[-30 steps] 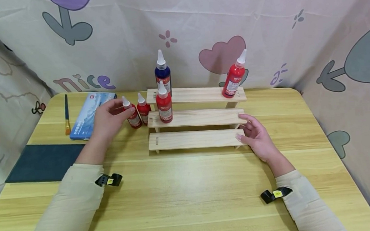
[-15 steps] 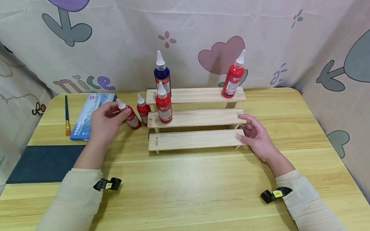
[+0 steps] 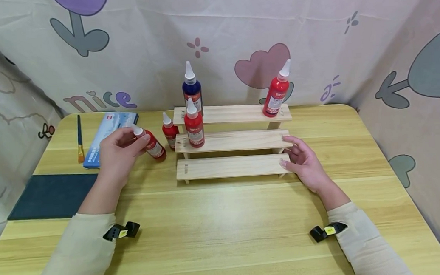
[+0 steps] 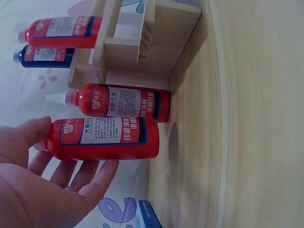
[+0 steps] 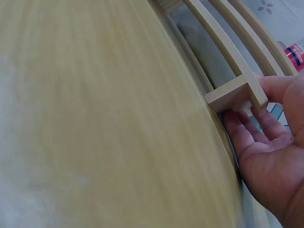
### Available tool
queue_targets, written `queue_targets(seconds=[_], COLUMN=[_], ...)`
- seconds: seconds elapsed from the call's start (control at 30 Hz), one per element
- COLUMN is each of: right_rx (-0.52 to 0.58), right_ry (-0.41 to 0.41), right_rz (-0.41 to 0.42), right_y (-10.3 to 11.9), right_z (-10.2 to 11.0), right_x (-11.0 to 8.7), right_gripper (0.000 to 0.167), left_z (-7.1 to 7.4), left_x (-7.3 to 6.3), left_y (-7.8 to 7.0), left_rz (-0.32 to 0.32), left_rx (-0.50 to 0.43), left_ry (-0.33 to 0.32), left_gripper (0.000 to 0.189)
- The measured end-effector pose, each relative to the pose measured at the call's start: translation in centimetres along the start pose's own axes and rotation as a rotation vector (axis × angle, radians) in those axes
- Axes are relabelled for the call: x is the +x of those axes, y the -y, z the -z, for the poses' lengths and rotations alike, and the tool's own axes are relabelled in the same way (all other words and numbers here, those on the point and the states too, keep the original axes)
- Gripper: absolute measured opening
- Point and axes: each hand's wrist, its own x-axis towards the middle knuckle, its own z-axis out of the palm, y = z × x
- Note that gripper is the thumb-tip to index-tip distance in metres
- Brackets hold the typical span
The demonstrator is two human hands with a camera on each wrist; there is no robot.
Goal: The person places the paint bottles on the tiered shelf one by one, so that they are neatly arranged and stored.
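Note:
In my left hand (image 3: 116, 157) is a red squeeze bottle (image 3: 154, 147) with a white nozzle, pinched near its neck between thumb and fingers. It leans to the left, and the left wrist view shows its base just off the tabletop. Right beside it a second red bottle (image 4: 126, 102) stands upright on the table. The three-step wooden rack (image 3: 233, 166) is gripped at its right end by my right hand (image 3: 306, 163), thumb on the lowest step. On the rack are a dark blue bottle (image 3: 192, 90), a red bottle (image 3: 194, 128) on the middle step, and another red bottle (image 3: 276, 96) at top right.
On the left of the table lie a paintbrush (image 3: 80, 138), a blue box (image 3: 101, 139) partly behind my left hand, and a dark flat board (image 3: 51, 196). A patterned cloth (image 3: 152, 40) hangs along the table's back edge.
My left hand has drawn the red bottle leftward and toward me, away from the second one, tilting it further. My right hand has stayed on the rack.

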Motion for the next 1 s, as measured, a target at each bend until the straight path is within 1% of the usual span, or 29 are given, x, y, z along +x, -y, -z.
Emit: queue_targets(seconds=[0.2,0.43,0.53,0.73,0.87,1.0], right_rx=[-0.002,0.013,0.017,0.010,0.007,0.016], right_ry=[0.001,0.001,0.002,0.001,0.000,-0.002], right_rz=[0.002,0.010,0.010,0.006,0.010,0.017], right_y=[0.1,0.2,0.2,0.3,0.3,0.3], right_z=[0.0,-0.1,-0.1,-0.2,-0.2,-0.2], right_x=[0.0,0.0,0.0,0.0,0.0,0.0], right_gripper=[0.069,0.069,0.069,0.069,0.069,0.069], left_z=[0.5,0.9,1.1,1.3,1.4,1.4], left_x=[-1.4,-2.9,-3.3,-4.2,-4.8,-5.4], left_y=[-0.6,-1.1,-1.2,-1.4,-1.4,-1.7], left_rz=[-0.025,-0.030,-0.037,-0.073,-0.097,-0.104], left_rx=[0.006,0.070,0.088,0.123,0.125,0.121], left_ry=[0.003,0.016,0.024,0.030,0.038,0.047], left_gripper=[0.045,0.048,0.047,0.043,0.042,0.041])
